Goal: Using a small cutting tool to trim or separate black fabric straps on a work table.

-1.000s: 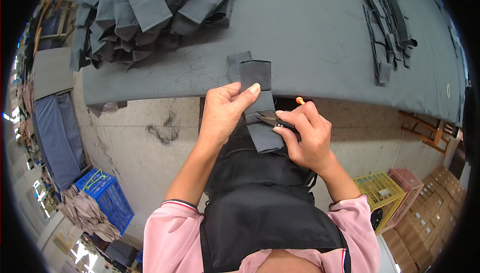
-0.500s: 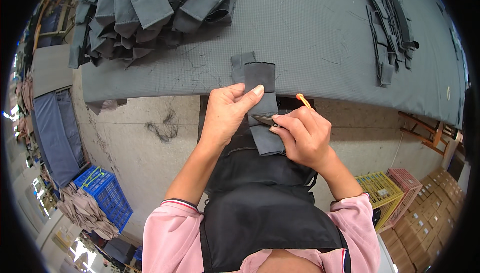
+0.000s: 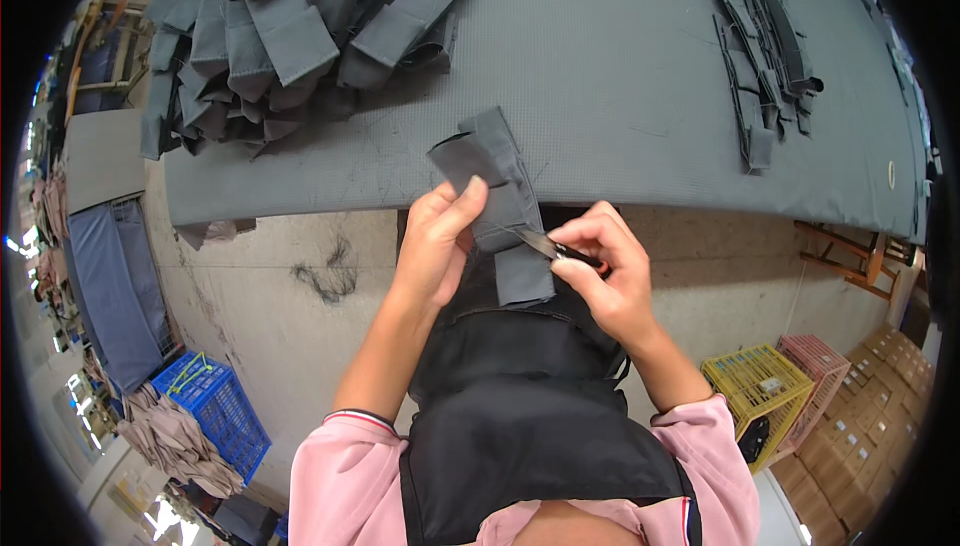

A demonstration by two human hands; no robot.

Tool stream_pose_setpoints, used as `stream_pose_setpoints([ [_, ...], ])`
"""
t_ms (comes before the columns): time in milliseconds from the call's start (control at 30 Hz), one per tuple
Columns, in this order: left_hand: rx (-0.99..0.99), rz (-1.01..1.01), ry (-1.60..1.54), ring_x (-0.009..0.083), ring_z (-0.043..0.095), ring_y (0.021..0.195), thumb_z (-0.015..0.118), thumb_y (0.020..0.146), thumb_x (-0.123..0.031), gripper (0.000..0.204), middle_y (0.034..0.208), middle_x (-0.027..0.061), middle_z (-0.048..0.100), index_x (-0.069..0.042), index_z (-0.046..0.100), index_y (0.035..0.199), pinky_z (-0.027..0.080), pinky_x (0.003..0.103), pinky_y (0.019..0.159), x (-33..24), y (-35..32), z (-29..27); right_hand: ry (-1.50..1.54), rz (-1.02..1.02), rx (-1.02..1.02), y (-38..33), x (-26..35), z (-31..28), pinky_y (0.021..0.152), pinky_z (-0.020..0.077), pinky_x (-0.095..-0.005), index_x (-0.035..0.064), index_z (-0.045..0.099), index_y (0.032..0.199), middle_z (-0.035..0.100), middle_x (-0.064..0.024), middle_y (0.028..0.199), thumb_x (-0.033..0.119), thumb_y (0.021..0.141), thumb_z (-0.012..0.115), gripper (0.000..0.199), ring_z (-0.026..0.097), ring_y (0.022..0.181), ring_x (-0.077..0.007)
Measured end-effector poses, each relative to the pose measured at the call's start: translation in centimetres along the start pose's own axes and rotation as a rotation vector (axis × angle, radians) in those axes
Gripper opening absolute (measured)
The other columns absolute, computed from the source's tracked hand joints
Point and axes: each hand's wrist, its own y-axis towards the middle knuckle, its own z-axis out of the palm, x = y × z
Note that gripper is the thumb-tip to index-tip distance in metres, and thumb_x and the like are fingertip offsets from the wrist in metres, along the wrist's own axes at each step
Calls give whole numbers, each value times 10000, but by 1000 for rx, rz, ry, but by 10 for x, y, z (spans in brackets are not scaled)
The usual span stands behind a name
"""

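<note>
My left hand pinches a dark grey sewn fabric strip between thumb and fingers, at the table's near edge. The strip's far end lies tilted to the left over the tabletop, and its lower part hangs in front of my black apron. In my right hand is a pair of small thread snips with dark handles. Their blade tips point left and touch or nearly touch the strip's right side around its middle. Whether the blades are closed is too small to tell.
A heap of similar grey pieces covers the far left of the grey-clothed table. Narrow dark strips lie at the right. On the floor are a blue crate, a yellow crate, cartons and a thread tangle.
The strip has swung from nearly upright to a leftward tilt at its far end, with my left hand slightly lower and left. The snips have turned in my right hand, and their orange loop is hidden.
</note>
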Motion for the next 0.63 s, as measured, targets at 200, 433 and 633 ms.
stream_pose_setpoints([
  [200,80,-37,-264,214,623,842,440,986,-284,294,926,129,635,-12,550,985,485,368,821,6,4,-8,15,78,-19,0,-15,-5,589,353,-186,21,586,1057,393,19,842,24,705,744,386,362,664,-56],
  [433,125,-11,-167,195,621,891,444,986,-269,256,936,98,633,-30,538,992,482,362,836,5,0,-2,-82,-39,-34,26,12,6,553,344,-237,54,632,1056,394,-23,718,-91,675,638,408,376,599,-107],
  [633,210,14,-79,167,597,999,514,961,-270,299,1065,94,630,-2,553,1087,452,330,913,7,2,-7,-144,-162,60,31,5,5,580,407,-274,15,627,1008,474,-68,753,-120,642,588,392,477,631,-171],
])
